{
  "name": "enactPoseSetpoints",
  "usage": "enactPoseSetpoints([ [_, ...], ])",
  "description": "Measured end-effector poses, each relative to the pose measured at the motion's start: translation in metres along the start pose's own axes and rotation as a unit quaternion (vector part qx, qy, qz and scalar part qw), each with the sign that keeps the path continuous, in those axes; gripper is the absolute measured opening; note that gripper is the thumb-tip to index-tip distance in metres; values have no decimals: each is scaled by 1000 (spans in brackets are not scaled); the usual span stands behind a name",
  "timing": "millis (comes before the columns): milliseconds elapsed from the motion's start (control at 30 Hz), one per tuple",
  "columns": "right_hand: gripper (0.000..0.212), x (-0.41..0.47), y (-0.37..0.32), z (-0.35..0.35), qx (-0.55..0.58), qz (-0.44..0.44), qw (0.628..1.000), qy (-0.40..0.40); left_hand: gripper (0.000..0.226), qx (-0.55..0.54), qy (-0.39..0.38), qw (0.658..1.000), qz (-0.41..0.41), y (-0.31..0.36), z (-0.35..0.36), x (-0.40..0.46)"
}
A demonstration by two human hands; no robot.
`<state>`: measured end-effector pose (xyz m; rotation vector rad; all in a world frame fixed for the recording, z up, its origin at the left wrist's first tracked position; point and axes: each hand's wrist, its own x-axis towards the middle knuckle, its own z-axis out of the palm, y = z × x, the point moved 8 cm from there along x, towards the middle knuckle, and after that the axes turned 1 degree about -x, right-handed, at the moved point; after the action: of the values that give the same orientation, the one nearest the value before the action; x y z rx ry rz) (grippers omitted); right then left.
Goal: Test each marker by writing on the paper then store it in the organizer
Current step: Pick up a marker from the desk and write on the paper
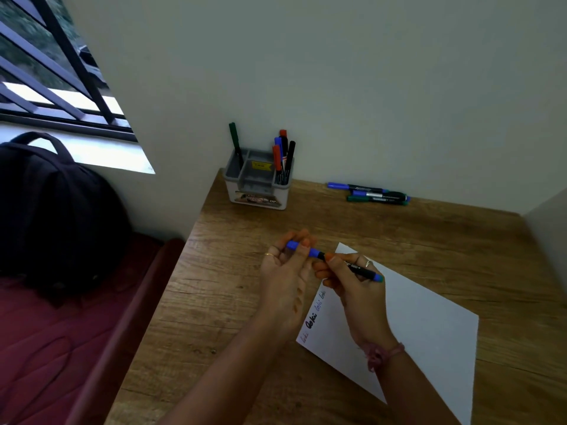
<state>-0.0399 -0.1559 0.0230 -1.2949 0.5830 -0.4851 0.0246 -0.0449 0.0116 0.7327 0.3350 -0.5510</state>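
Near the middle of the wooden counter (pixel 245 302), a blue marker (pixel 334 261) is held between both hands, above the far left corner of the paper (pixel 429 332). Its blue cap (pixel 302 248) is pinched by the fingers of the left hand (pixel 287 280), whose grip is pressed onto the cap. The black barrel is pinched by the right hand (pixel 352 280), with the blue-green end of the marker pointing right and slightly nearer. Whether the cap is fully seated on the barrel cannot be told.

The paper is laid at an angle on the right part of the counter, partly under the right wrist. Several short handwritten words (pixel 313 317) are seen along its left edge, in red, black and blue.

At the far left corner of the counter, against the wall, a grey organizer (pixel 257 185) is placed. One green marker (pixel 235 142) is stood in its left compartment, and a cluster of markers (pixel 283 154) with red, blue and black caps is stood in its right compartment. Farther right, beside the wall, three loose markers (pixel 371 193) are laid flat, touching each other, well apart from the hands.

A dark backpack (pixel 52 216) is rested on a red bed (pixel 61 348) to the left, under a barred window (pixel 52 69).
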Motion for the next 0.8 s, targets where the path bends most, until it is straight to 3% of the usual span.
enactPoseSetpoints([
  [133, 4, 9, -4, 7, -47, -19, 998, -23, 32, 54, -29, 998, 19, 12, 2, 9],
  [200, 26, 15, -3, 6, -180, -29, 980, -76, 32, 86, -46, 992, 74, 38, 7, 17],
  [267, 50, 27, 3, -7, -420, -82, 899, -94, 40, 125, -51, 979, 150, 82, 15, 29],
  [333, 56, 42, 11, -24, -539, -119, 830, -83, 42, 165, -48, 960, 222, 132, 24, 42],
  [500, 63, 58, 45, -44, -616, -127, 772, -96, 39, 247, -3, 882, 401, 232, 38, 70],
  [567, 65, 58, 48, -46, -620, -129, 769, -88, 40, 267, 20, 858, 438, 256, 40, 81],
  [800, 66, 61, 48, -46, -612, -132, 775, -83, 32, 296, 42, 850, 434, 256, 39, 129],
])
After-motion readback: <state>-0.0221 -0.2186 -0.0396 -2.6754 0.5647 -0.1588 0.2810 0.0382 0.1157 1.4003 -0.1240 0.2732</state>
